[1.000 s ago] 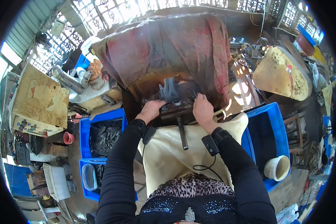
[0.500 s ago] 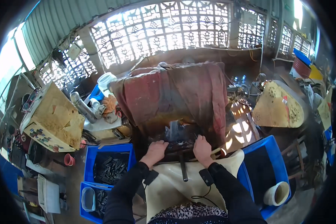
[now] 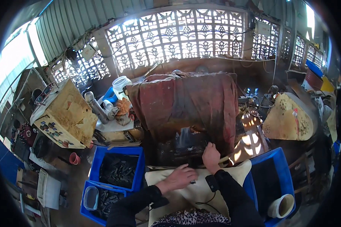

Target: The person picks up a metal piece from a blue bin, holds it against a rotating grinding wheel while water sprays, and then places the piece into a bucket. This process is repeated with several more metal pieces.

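Left hand (image 3: pixel 181 177) flat on cream cloth (image 3: pixel 201 187), near centre, gripping nothing. Right hand (image 3: pixel 211 156) at dark machine (image 3: pixel 178 147) under red cover (image 3: pixel 185 100); grip state indiscernible. Cloth likely soft, light; best taken by an edge.

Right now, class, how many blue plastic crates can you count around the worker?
3: one crate at the left, a second below it, a third at the right. Others may be hidden.

Blue crates (image 3: pixel 119 168) of dark parts at left; white jug (image 3: pixel 121 85) behind; yellowed machine cover (image 3: pixel 288 119) right.
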{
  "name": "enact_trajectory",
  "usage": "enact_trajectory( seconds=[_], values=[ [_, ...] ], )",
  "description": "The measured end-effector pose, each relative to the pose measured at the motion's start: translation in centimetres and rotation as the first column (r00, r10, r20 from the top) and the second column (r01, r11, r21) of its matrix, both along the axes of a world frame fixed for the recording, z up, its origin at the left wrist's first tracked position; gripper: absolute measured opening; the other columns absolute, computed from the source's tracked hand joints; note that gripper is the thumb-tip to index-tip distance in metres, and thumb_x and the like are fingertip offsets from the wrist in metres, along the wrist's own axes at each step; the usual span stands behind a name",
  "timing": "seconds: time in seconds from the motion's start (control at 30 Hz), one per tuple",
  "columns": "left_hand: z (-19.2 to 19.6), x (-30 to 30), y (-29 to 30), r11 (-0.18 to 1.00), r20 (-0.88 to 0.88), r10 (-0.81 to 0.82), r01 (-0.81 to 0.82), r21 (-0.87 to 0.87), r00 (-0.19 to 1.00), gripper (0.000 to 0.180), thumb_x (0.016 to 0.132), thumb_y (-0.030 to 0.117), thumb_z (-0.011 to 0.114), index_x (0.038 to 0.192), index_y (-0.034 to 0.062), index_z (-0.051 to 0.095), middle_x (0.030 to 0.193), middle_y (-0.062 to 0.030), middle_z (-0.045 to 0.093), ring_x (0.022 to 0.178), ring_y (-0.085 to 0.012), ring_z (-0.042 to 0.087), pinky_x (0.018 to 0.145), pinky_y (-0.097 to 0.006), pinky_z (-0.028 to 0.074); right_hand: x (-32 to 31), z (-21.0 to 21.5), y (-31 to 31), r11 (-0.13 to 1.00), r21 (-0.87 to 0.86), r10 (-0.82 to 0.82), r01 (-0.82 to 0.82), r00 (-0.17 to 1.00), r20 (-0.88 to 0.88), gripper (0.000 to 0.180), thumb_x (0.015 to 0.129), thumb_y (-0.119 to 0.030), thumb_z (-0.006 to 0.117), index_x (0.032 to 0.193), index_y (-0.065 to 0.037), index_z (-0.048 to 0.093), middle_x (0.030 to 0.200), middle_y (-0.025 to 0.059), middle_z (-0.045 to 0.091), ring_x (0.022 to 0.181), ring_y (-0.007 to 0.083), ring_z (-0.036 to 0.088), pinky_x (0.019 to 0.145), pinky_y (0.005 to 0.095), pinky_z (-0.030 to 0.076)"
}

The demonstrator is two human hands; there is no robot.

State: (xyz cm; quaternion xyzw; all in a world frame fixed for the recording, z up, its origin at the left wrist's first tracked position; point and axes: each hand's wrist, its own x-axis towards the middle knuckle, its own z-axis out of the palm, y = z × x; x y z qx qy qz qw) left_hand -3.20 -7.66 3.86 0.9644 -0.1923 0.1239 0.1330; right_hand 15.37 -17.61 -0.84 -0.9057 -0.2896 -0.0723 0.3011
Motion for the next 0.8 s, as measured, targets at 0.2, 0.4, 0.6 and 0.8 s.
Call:
enact_trajectory(
  seconds=[0.2, 0.4, 0.6, 0.8],
  values=[
    [4.7, 4.2, 3.3, 0.949, 0.288, 0.262, -0.192, -0.249, 0.921, 0.026, 0.078, 0.019, 0.073, 0.100, 0.0105, 0.063, 0.097, -0.0061, 0.067, 0.084, -0.0297, 0.066, 0.077, -0.040, 0.053, 0.4, -0.7, -0.2, 0.998, -0.060, -0.023, 0.023, 1.000, 0.004, 0.023, 0.093, -0.016, 0.052, 0.111, -0.002, 0.054, 0.101, 0.0193, 0.060, 0.079, 0.0404, 0.065, 0.065, 0.0492, 0.054],
    [9.0, 10.2, 8.8, 0.848, 0.243, 0.505, -0.425, -0.315, 0.828, 0.026, 0.082, 0.022, 0.071, 0.104, 0.0119, 0.059, 0.093, -0.0104, 0.063, 0.081, -0.0331, 0.063, 0.067, -0.041, 0.051, 0.3, -0.5, -0.1, 0.998, -0.051, -0.029, 0.029, 1.000, 0.001, 0.023, 0.093, -0.017, 0.053, 0.112, -0.002, 0.053, 0.101, 0.0190, 0.060, 0.079, 0.0406, 0.064, 0.065, 0.0496, 0.053],
    [8.8, 14.9, 13.5, 0.791, 0.255, 0.603, -0.528, -0.307, 0.756, 0.031, 0.083, 0.021, 0.069, 0.111, 0.0142, 0.057, 0.096, -0.0119, 0.059, 0.088, -0.0351, 0.061, 0.072, -0.044, 0.051, 0.3, -0.4, 0.4, 0.998, -0.065, -0.014, 0.012, 1.000, -0.026, 0.023, 0.093, -0.017, 0.053, 0.111, -0.002, 0.054, 0.101, 0.0185, 0.060, 0.079, 0.0408, 0.064, 0.065, 0.0496, 0.053],
    [8.7, 17.0, 14.9, 0.753, 0.220, 0.653, -0.593, -0.284, 0.724, 0.037, 0.082, 0.020, 0.070, 0.115, 0.0152, 0.054, 0.098, -0.0130, 0.058, 0.091, -0.0366, 0.061, 0.075, -0.045, 0.051, 0.5, 0.1, 0.4, 0.997, -0.073, -0.015, 0.013, 1.000, -0.021, 0.016, 0.090, -0.013, 0.052, 0.102, -0.004, 0.050, 0.101, 0.0188, 0.058, 0.079, 0.0400, 0.065, 0.065, 0.0494, 0.054]
  ],
)
